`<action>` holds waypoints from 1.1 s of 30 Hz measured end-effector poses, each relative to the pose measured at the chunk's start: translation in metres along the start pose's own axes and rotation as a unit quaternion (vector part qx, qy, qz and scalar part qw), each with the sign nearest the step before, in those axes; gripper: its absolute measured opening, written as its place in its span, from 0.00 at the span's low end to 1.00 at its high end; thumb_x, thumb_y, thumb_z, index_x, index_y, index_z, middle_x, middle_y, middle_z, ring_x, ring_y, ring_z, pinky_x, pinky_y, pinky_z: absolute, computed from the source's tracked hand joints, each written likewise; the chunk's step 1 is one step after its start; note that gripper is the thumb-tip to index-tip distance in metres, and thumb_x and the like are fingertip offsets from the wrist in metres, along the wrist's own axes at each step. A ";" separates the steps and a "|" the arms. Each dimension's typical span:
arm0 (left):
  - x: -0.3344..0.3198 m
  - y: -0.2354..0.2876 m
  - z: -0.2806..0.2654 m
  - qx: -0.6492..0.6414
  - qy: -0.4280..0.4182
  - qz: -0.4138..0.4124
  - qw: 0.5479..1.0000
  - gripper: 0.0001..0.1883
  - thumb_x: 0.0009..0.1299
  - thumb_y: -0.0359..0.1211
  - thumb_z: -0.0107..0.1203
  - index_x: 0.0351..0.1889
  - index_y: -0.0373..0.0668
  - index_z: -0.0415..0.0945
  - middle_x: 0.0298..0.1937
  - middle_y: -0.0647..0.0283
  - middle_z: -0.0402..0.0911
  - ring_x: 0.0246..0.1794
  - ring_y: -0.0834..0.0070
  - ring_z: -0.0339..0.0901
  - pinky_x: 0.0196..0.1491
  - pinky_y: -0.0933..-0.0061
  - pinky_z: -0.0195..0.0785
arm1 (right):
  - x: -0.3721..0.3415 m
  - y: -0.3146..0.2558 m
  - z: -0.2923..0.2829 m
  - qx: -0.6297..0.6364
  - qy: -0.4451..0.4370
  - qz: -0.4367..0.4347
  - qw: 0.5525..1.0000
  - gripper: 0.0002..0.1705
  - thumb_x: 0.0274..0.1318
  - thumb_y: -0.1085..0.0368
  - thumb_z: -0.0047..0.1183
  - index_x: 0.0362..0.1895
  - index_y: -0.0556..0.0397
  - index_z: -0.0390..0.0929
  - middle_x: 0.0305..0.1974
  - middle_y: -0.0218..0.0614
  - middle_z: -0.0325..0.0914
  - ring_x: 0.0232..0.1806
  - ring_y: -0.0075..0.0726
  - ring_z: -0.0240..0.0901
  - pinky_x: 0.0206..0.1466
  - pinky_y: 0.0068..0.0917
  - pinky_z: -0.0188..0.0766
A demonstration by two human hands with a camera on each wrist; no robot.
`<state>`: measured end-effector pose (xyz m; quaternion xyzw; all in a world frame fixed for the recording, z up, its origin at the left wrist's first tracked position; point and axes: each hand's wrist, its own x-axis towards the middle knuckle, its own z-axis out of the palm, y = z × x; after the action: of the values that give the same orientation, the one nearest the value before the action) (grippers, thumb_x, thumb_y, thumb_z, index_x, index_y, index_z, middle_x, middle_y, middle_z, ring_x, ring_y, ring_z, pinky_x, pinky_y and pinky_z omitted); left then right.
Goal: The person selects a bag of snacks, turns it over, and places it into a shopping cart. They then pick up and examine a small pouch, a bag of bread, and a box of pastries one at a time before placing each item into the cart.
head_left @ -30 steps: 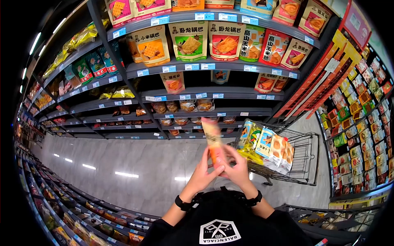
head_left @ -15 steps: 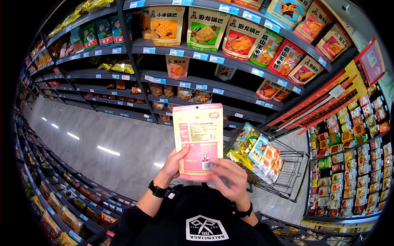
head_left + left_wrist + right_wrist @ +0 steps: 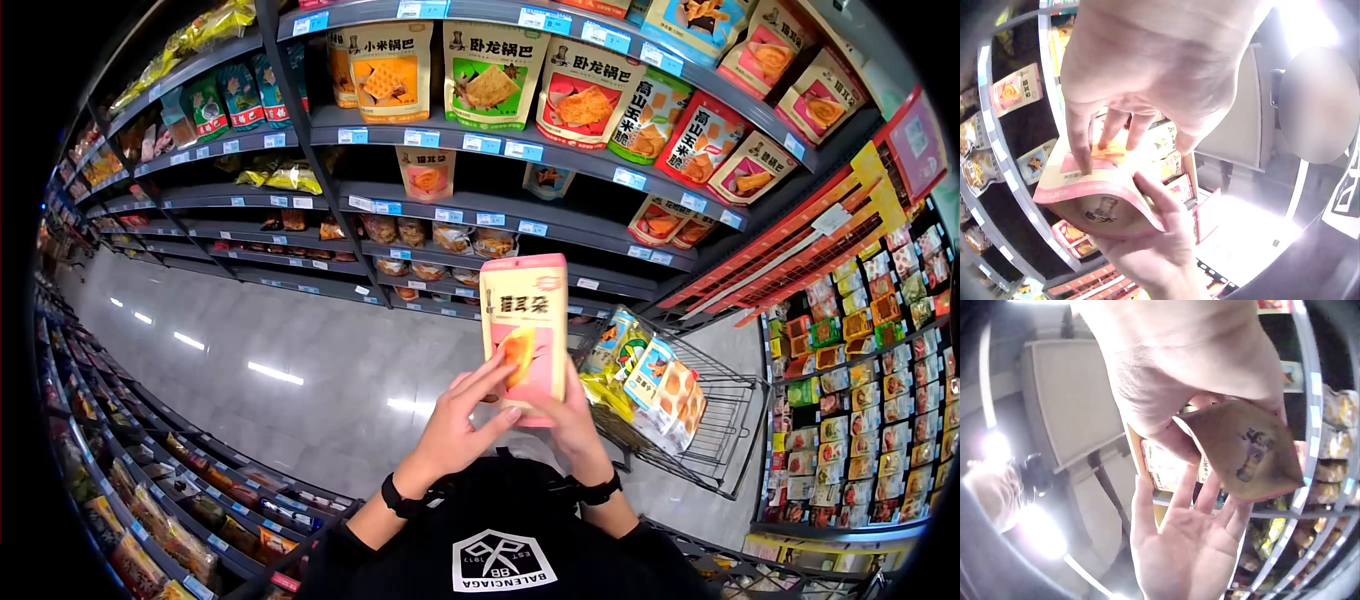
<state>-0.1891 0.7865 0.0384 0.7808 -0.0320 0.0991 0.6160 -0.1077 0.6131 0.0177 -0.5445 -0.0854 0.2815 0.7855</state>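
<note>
An upright cream-and-pink snack pouch (image 3: 540, 290) faces the head camera with its printed front. My right hand (image 3: 577, 425) grips its lower right side, thumb across the front. Extended fingers of my left hand (image 3: 450, 430) touch the printed picture. In the left wrist view, the left hand (image 3: 1154, 69) spreads its fingers over the front of the pouch (image 3: 1100, 215), and the right thumb presses near the bottom edge. The right wrist view shows the right hand (image 3: 1191, 356) around the pouch (image 3: 1247, 450), the left palm (image 3: 1185, 550) facing up with fingers extended.
Shelves (image 3: 490, 139) of snack pouches stand ahead. A wire cart (image 3: 730, 400) holding several packages is at the right, beside racks of small packets (image 3: 850, 400). More shelving (image 3: 190, 480) runs along the lower left, with grey floor (image 3: 250, 340) between.
The pouch has turned from its back to its printed front and moved right. My left hand has let go of its edge and now touches the front; my right hand has taken hold of it.
</note>
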 end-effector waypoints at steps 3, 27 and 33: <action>0.010 -0.004 -0.008 0.060 0.063 0.006 0.996 0.25 0.69 0.37 0.62 0.63 0.40 0.74 0.66 0.54 0.74 0.62 0.60 0.72 0.58 0.65 0.71 | 0.024 0.006 -0.024 0.183 0.026 0.030 0.982 0.36 0.56 0.76 0.56 0.69 0.57 0.58 0.61 0.46 0.72 0.60 0.42 0.74 0.62 0.38 0.74; 0.106 -0.007 0.042 0.335 0.159 0.019 0.929 0.31 0.52 0.46 0.73 0.54 0.47 0.82 0.61 0.61 0.78 0.50 0.58 0.75 0.52 0.61 0.71 | 0.176 0.034 -0.041 0.405 -0.301 0.241 0.829 0.49 0.64 0.33 0.44 0.77 0.49 0.48 0.73 0.49 0.55 0.70 0.52 0.61 0.68 0.54 0.67; 0.119 -0.036 0.009 0.322 0.111 -0.027 0.940 0.36 0.53 0.47 0.73 0.60 0.46 0.77 0.65 0.59 0.75 0.55 0.54 0.71 0.56 0.58 0.69 | 0.204 0.069 -0.023 0.367 -0.265 0.197 0.870 0.39 0.71 0.39 0.38 0.76 0.46 0.52 0.68 0.44 0.63 0.62 0.49 0.70 0.64 0.46 0.71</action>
<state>-0.0653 0.7954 0.0248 0.9221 0.0916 0.1735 0.3335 0.0470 0.7211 -0.0883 -0.1277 -0.0718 0.5753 0.8047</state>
